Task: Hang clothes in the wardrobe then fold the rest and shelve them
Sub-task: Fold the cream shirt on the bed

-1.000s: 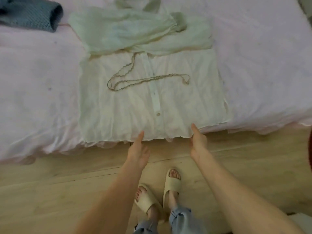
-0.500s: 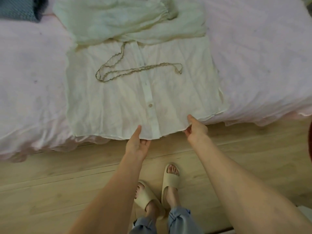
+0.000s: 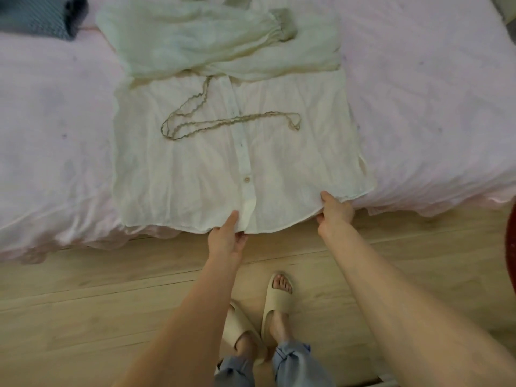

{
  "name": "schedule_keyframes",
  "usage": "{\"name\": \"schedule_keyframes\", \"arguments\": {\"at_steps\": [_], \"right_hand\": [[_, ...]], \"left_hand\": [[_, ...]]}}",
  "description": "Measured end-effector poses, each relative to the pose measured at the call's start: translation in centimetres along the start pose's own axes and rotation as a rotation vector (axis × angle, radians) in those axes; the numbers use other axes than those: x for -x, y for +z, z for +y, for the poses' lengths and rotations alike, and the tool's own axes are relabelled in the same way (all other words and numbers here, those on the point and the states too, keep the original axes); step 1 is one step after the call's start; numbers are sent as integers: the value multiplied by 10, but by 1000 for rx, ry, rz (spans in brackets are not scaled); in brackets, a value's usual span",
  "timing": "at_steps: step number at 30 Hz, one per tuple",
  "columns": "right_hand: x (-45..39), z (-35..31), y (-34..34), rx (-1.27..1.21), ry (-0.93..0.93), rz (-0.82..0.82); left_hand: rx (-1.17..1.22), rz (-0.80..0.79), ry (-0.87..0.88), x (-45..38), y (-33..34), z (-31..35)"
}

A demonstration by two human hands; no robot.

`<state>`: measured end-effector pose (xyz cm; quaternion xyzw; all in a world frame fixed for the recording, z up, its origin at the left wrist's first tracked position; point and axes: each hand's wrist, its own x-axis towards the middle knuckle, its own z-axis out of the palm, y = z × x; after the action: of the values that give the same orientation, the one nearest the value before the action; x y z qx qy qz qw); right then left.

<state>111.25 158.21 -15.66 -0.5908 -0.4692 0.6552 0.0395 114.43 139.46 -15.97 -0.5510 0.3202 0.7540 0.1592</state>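
Your left hand (image 3: 226, 236) and right hand (image 3: 335, 212) have closed in from just short of the hem; each grip now pinches the shirt (image 3: 223, 163) hem at the bed (image 3: 432, 107) edge; sleeves already folded, so fold upward next.

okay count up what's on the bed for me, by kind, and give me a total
Cream button-up shirt, spread flat with sleeves folded across: 1
Braided cord, lying loose on the shirt: 1
Dark blue-grey garment, at the bed's far left edge: 1
Total: 3
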Motion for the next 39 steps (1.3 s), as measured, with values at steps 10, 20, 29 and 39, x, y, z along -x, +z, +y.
{"name": "schedule_keyframes", "arguments": {"at_steps": [10,20,29,39], "right_hand": [[36,-107,48,118,-241,-114],[10,-237,198,50,-240,-243],[-61,-308,349,317,-466,-321],[-122,-304,436,486,-506,-359]], "left_hand": [[-149,-29,497,62,57,97],[-330,51,910,36,227,231],[-638,256,906,-62,347,329],[-1009,43,779,-133,383,371]]}}
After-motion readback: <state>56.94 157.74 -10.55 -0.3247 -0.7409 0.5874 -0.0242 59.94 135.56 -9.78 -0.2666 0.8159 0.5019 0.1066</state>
